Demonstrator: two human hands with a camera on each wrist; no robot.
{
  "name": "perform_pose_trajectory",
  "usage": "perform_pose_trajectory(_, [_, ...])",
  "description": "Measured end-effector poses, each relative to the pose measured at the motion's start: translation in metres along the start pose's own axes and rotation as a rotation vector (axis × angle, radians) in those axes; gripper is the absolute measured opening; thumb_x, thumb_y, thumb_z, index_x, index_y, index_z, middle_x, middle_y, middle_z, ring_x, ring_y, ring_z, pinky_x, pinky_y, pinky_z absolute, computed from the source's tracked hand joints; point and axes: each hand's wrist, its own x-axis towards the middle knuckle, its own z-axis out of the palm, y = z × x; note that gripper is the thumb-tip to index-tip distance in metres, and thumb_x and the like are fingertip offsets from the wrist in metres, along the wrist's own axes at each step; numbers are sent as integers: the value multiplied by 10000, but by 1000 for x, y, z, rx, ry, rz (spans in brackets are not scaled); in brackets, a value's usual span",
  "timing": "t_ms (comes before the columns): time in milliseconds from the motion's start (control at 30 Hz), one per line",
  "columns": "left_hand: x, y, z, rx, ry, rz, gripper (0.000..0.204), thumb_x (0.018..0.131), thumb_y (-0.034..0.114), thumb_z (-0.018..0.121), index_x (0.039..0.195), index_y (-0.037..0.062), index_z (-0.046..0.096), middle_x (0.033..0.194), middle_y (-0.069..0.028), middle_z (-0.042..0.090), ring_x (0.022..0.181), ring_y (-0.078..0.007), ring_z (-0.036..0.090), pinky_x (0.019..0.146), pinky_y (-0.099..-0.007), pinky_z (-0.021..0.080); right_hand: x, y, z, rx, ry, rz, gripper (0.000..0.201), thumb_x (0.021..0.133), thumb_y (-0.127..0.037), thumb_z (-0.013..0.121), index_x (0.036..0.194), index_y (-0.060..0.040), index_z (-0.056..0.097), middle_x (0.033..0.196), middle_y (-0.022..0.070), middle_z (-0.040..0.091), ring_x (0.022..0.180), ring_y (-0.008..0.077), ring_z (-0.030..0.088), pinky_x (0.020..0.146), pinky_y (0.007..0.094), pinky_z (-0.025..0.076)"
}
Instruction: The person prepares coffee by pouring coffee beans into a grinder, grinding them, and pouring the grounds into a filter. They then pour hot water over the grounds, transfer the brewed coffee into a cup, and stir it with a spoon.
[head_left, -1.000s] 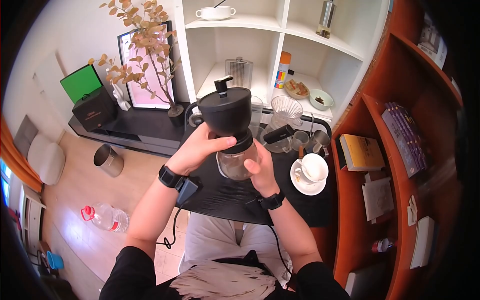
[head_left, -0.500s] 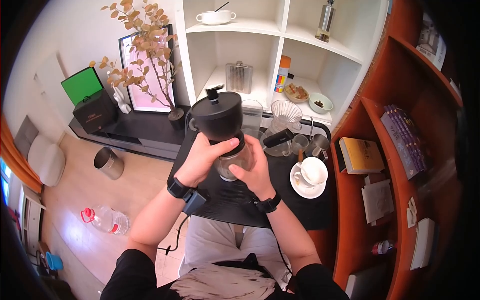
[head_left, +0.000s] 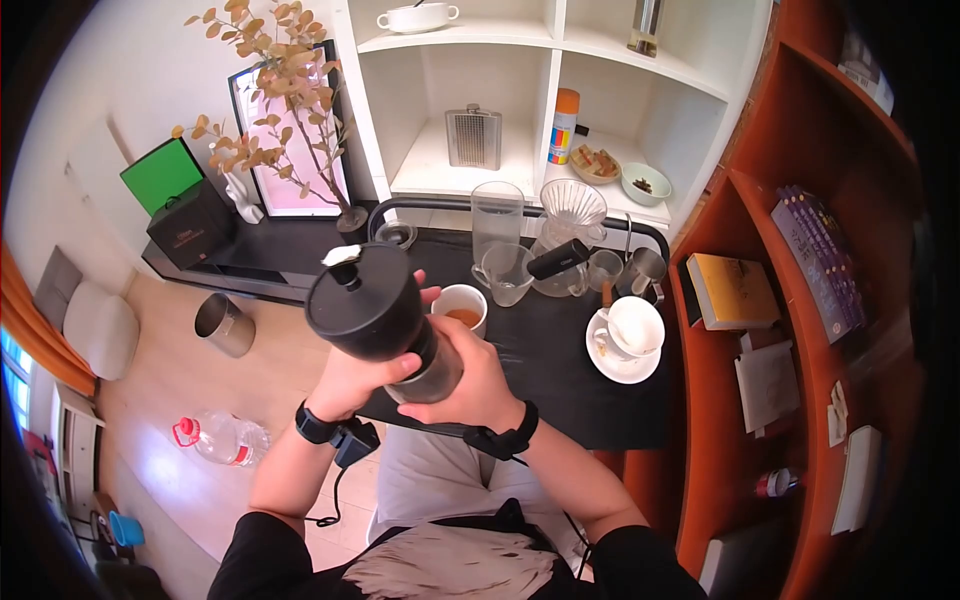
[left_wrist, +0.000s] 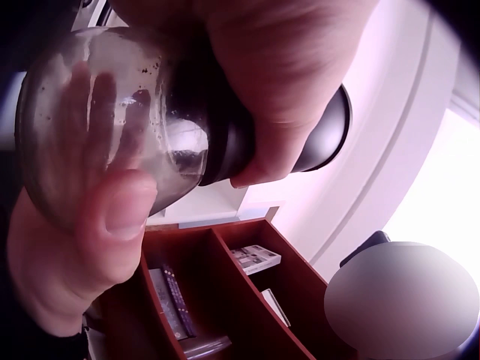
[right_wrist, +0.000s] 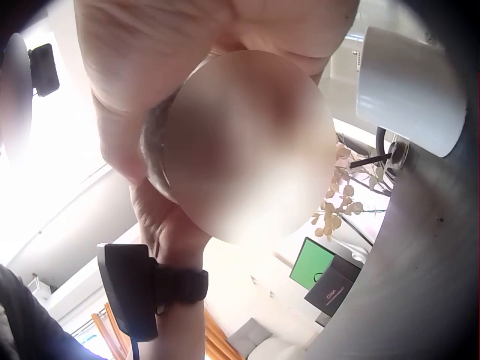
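Note:
A black hand grinder (head_left: pixel 365 305) with a clear glass jar (head_left: pixel 432 372) is held tilted above the near left of the black table. My left hand (head_left: pixel 355 382) grips its neck below the wide black top. Around the glass jar curls my right hand (head_left: pixel 475 385); in the left wrist view the right thumb (left_wrist: pixel 127 206) presses on the jar (left_wrist: pixel 75 127), and fingers show through the glass. Specks cling inside the jar. A white cup (head_left: pixel 462 305) holding brown contents stands just behind the hands. The right wrist view shows the cup (right_wrist: pixel 409 90) beside the hands.
Behind stand a tall glass (head_left: pixel 497 215), a glass pitcher (head_left: pixel 508 275) and a ribbed glass dripper (head_left: pixel 573 208). A white cup on a saucer (head_left: pixel 625 370) lies at the right, near a metal jug (head_left: pixel 643 272). Red-brown shelves (head_left: pixel 735 180) border the table's right side.
The grinder and both hands have moved left and toward the body, and the grinder leans more. The white cup with brown contents and the glass pitcher have come into clear view.

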Motion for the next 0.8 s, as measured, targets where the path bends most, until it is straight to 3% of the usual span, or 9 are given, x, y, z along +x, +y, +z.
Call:
perform_pose_trajectory(67, [-4,4,-12,2,61,-43,867,779,332,913,1494,25,529,1499,-210,594,1531,-320,409,1222,-481,387,6,-7,9,81,-38,45,1023,643,-361,1010,1464,7,522,1309,184,688,1205,311,701,1049,430,535])
perform_pose_trajectory(100, [-7,3,-22,34,83,-39,760,826,267,881,1462,16,549,1447,-184,619,1417,-280,533,1165,-443,449,6,-13,13,-3,21,-7,912,720,-283,982,1462,-12,527,1280,168,699,1161,275,711,1012,402,552])
perform_pose_trajectory(133, [-9,-3,-33,45,78,-45,760,826,267,881,1462,16,549,1447,-184,619,1417,-280,533,1165,-443,449,-1,-9,12,6,32,-7,912,720,-283,982,1462,-12,527,1280,168,699,1161,275,711,1012,402,552])
perform_pose_trajectory(200, [-7,-19,-57,137,450,13,597,892,110,831,1428,-4,593,1328,-112,694,1209,-202,659,1059,-369,513,-22,5,3,45,201,-8,740,790,-195,928,1416,-28,570,1190,134,716,1045,230,723,915,351,579])
perform_pose_trajectory(267, [-1,-36,-80,214,493,-32,500,899,101,826,1350,-11,641,1262,-96,714,1146,-186,676,1015,-350,524,-36,13,-14,122,221,35,460,845,-68,843,1269,-43,666,914,44,739,808,108,705,753,257,569])
perform_pose_trajectory(367, [9,-64,-94,268,566,-73,375,904,103,831,1235,-20,704,1156,-71,745,1053,-165,701,948,-325,538,-53,37,-37,317,251,155,146,983,-67,677,1116,-14,700,761,31,686,678,86,656,651,216,519])
perform_pose_trajectory(433, [20,-79,-96,240,596,-69,357,898,112,845,1204,-23,717,1129,-71,754,1020,-157,707,931,-316,539,-53,40,-51,436,268,213,133,1036,-104,625,1095,-4,690,751,33,674,655,85,637,625,211,503])
perform_pose_trajectory(500, [31,-89,-96,252,598,-51,367,896,113,849,1208,-24,715,1134,-73,753,1020,-158,707,932,-317,540,-51,43,-60,428,356,218,372,1130,-320,513,1061,17,652,741,60,659,601,79,578,558,212,459])
perform_pose_trajectory(800, [74,-120,-116,405,533,42,492,891,166,877,1282,-11,638,1220,-100,717,1104,-187,684,971,-340,538,-57,39,-54,491,301,329,285,1128,-253,537,1042,-22,681,719,4,636,609,34,551,563,187,433])
